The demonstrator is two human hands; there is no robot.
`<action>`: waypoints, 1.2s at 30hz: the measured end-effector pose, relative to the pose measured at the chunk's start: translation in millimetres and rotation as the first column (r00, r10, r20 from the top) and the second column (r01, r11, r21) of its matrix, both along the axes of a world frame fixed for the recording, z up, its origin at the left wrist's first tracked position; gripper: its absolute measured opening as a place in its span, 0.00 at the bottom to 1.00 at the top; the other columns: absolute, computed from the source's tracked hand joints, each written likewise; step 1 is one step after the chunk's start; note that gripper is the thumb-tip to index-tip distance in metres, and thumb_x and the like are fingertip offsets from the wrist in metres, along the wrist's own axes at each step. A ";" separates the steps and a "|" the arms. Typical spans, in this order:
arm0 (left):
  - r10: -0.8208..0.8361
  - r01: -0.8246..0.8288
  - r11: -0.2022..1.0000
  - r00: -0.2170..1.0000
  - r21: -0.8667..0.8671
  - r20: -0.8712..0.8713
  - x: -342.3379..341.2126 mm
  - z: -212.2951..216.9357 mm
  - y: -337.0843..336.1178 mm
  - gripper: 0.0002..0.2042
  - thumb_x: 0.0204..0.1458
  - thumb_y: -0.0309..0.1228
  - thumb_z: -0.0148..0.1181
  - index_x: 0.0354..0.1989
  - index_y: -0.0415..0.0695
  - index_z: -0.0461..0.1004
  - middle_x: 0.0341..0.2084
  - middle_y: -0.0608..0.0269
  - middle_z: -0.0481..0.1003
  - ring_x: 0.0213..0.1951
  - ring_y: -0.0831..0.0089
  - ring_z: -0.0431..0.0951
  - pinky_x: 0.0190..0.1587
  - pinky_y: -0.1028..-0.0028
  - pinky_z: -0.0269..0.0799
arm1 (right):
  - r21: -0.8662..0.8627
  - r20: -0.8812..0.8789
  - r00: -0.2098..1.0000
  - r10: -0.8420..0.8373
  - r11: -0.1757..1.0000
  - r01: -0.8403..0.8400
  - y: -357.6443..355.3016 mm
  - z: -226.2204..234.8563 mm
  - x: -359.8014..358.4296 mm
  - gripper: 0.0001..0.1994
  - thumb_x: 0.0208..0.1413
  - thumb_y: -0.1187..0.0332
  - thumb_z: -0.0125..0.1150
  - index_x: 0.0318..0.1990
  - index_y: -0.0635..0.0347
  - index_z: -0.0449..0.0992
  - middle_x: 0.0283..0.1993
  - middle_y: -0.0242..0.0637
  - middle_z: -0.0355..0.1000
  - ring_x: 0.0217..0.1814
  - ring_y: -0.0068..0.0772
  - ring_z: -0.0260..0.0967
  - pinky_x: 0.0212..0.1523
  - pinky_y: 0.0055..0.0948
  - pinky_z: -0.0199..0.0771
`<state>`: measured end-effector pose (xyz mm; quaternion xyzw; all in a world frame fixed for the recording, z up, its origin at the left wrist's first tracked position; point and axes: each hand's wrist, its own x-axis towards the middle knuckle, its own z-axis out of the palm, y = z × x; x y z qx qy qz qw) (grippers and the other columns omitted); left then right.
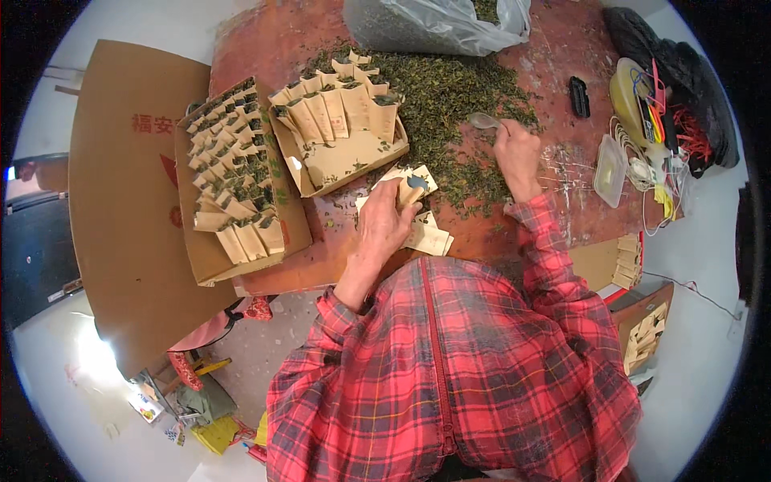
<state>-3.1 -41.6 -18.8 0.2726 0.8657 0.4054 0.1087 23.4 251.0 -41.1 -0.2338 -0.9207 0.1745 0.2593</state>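
My left hand (385,217) is closed around a small brown paper bag (411,193), whose mouth stands open and shows a dark inside. Under and beside it lie flat, unfilled paper bags (428,235) on the table. My right hand (519,155) grips the handle end of a clear spoon (483,120), its bowl over the edge of a wide heap of dried green leaves (458,92). Left of the heap, a shallow cardboard tray (345,165) holds rows of upright leaf-filled bags (333,108). Whether the spoon carries leaves is too small to tell.
A larger cardboard box (299,233) packed with filled bags stands at the left. At the back sits a clear plastic sack (418,28) of leaves. On the right are a black case (578,97), a plastic container (611,170), a yellow bowl (628,92) and cords. The red table (277,279) ends before me.
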 end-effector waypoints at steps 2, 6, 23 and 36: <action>-0.003 0.003 1.000 1.000 0.028 -0.009 -0.6 0.5 2.3 0.23 0.49 0.29 0.72 0.53 0.36 0.71 0.38 0.46 0.75 0.41 0.46 0.77 0.43 0.55 0.74 | -0.062 -0.018 1.000 0.005 0.998 -0.006 -5.0 -6.4 -12.1 0.08 0.62 0.69 0.58 0.39 0.59 0.83 0.28 0.54 0.78 0.30 0.57 0.79 0.30 0.48 0.80; -0.006 0.006 1.000 1.000 0.013 0.010 -0.6 2.9 5.9 0.23 0.50 0.30 0.72 0.54 0.36 0.72 0.38 0.47 0.75 0.38 0.49 0.78 0.41 0.58 0.75 | -0.249 0.024 0.999 0.027 0.968 -0.021 -9.8 -26.4 -32.2 0.10 0.63 0.69 0.58 0.44 0.62 0.84 0.28 0.50 0.80 0.29 0.44 0.82 0.31 0.39 0.82; -0.012 0.012 0.999 1.000 0.031 -0.009 -2.0 -1.7 8.7 0.25 0.50 0.31 0.73 0.56 0.37 0.72 0.40 0.48 0.77 0.36 0.55 0.81 0.40 0.61 0.77 | -0.778 0.030 0.999 0.018 0.628 0.012 -31.1 -13.9 -26.8 0.13 0.63 0.70 0.56 0.47 0.68 0.83 0.34 0.44 0.84 0.28 0.30 0.82 0.25 0.28 0.81; 0.016 -0.016 1.000 0.999 -0.001 0.031 -4.2 -2.9 15.5 0.26 0.49 0.33 0.75 0.55 0.37 0.73 0.40 0.48 0.77 0.36 0.54 0.80 0.41 0.60 0.77 | -0.924 0.009 0.997 -0.074 0.380 0.036 -30.6 -8.0 -19.9 0.12 0.64 0.72 0.57 0.46 0.73 0.81 0.34 0.42 0.81 0.24 0.25 0.78 0.21 0.24 0.78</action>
